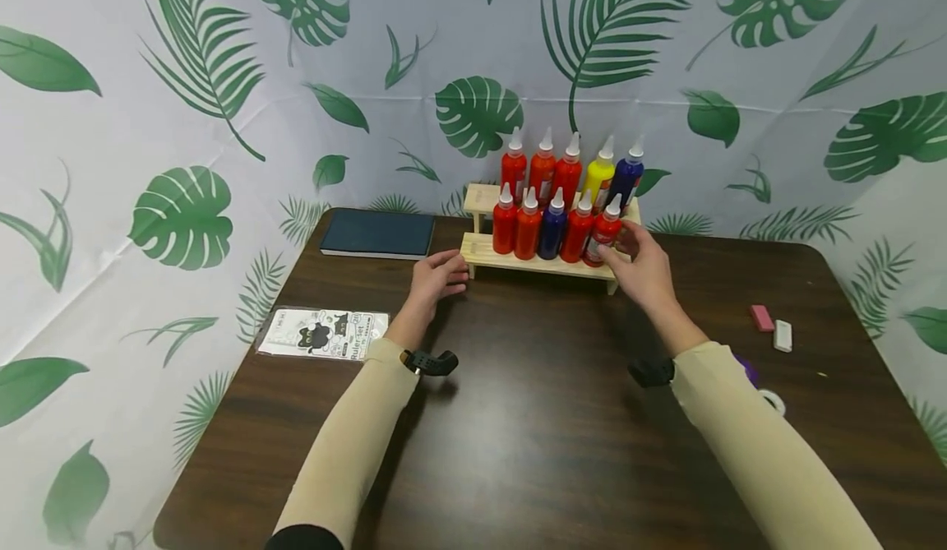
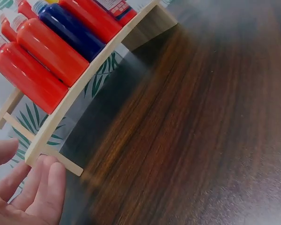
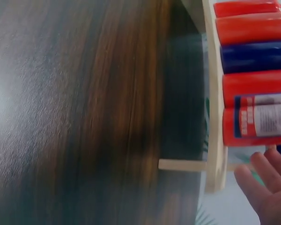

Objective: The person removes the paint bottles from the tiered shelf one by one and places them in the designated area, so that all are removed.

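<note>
A two-step wooden rack (image 1: 481,246) stands at the back of the table with squeeze bottles in two rows, all with pointed white caps. The front row has several red bottles (image 1: 505,229) and a dark blue bottle (image 1: 553,232). Behind are more red bottles, a yellow bottle (image 1: 599,176) and another dark blue bottle (image 1: 629,176). My right hand (image 1: 645,270) pinches the front row's rightmost red squeeze bottle (image 3: 255,126), thumb on its front and fingers along its outer side; the base meets the lower step. At the rack's left end, my left hand (image 2: 30,192) touches the lower step with relaxed fingers.
A dark blue book (image 1: 379,233) lies left of the rack. Nearer on that side is a packaged ruler set (image 1: 323,334). On the right lie a pink block (image 1: 761,318), a white block (image 1: 783,336) and a white ring (image 1: 773,402) beside the sleeve. A leaf-print cloth hangs behind.
</note>
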`<state>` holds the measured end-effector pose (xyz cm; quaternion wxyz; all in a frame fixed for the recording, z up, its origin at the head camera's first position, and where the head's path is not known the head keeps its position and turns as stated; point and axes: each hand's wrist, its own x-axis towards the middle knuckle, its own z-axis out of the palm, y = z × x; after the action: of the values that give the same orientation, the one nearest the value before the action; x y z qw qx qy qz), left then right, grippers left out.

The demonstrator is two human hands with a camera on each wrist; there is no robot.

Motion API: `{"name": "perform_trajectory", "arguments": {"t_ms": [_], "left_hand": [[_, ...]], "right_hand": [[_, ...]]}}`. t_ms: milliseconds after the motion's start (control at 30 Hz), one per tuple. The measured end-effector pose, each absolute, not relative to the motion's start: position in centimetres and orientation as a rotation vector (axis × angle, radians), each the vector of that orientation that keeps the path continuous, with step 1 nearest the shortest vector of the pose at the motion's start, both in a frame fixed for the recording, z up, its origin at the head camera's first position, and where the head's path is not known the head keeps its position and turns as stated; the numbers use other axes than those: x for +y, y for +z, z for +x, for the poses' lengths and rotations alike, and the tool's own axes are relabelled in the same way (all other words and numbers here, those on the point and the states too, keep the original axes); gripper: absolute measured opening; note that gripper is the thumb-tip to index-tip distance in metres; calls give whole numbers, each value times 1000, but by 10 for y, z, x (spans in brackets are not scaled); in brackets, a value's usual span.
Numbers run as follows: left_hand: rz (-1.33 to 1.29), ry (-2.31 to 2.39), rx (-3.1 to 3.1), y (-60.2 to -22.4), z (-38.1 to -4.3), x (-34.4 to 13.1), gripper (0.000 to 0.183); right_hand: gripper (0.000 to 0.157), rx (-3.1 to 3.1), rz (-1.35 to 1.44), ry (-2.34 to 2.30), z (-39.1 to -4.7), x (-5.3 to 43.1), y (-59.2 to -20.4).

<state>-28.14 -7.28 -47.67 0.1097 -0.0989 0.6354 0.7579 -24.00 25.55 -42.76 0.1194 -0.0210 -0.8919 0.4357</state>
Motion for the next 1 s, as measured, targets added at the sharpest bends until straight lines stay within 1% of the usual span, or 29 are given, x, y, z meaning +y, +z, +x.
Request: {"name": "perform_trajectory", "arguments": {"t_ms": [267,600,833,1000], "left_hand": [[-401,2236,1907,-473,-294,-63,38],[-545,2254,2002,-479,-306,-49,29],[-561,2224,2019,-477,-310,-49,31],[-556,2229,1952,-476,-310,-53,37]], "right_hand": [[59,-2602,-163,1218,-250,245,-428],[56,-2606,-186,1226,-250,247,-431],[55,-2586,-161,1228,-246,248,-433],[52,-2561,-111,1235,-237,252,-432]]}}
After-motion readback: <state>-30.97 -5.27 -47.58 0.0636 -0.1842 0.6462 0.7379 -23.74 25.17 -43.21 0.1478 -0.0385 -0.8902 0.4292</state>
